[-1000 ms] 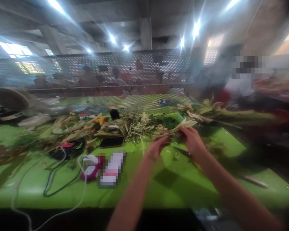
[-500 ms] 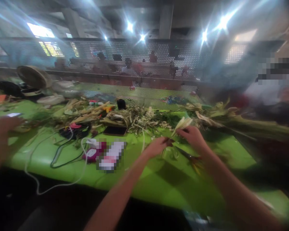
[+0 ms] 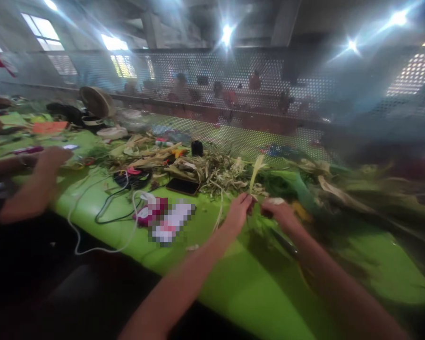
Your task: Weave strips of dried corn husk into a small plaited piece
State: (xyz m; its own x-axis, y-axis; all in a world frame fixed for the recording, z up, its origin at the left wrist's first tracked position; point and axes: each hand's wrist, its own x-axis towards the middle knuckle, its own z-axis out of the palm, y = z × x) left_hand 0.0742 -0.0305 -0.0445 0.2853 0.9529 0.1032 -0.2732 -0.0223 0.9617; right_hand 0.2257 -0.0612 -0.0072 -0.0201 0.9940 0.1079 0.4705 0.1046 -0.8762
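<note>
My left hand (image 3: pixel 241 208) is pinched around a pale yellow-green corn husk strip (image 3: pixel 257 171), which stands up from the fingertips. Just to its right, my right hand (image 3: pixel 280 212) has its fingers curled in. A small pale piece (image 3: pixel 276 201) shows at the top of those fingers; whether they grip it is too blurred to tell. Below the right hand, partly behind the forearm, lie scissors (image 3: pixel 285 242) on the green tabletop (image 3: pixel 248 283).
A heap of dry husk scraps (image 3: pixel 219 172) lies beyond my hands. To the left are a dark phone (image 3: pixel 182 186), a blurred-out phone (image 3: pixel 173 224), a magenta device (image 3: pixel 152 211) and a white cable (image 3: pixel 102 251). A co-worker's arm (image 3: pixel 38 182) reaches in at far left. A perforated screen (image 3: pixel 205 113) stands behind.
The view has swung right. My right hand has come away from the pale husk it held, and a strip now rises from my left hand. More of the co-worker's arms shows.
</note>
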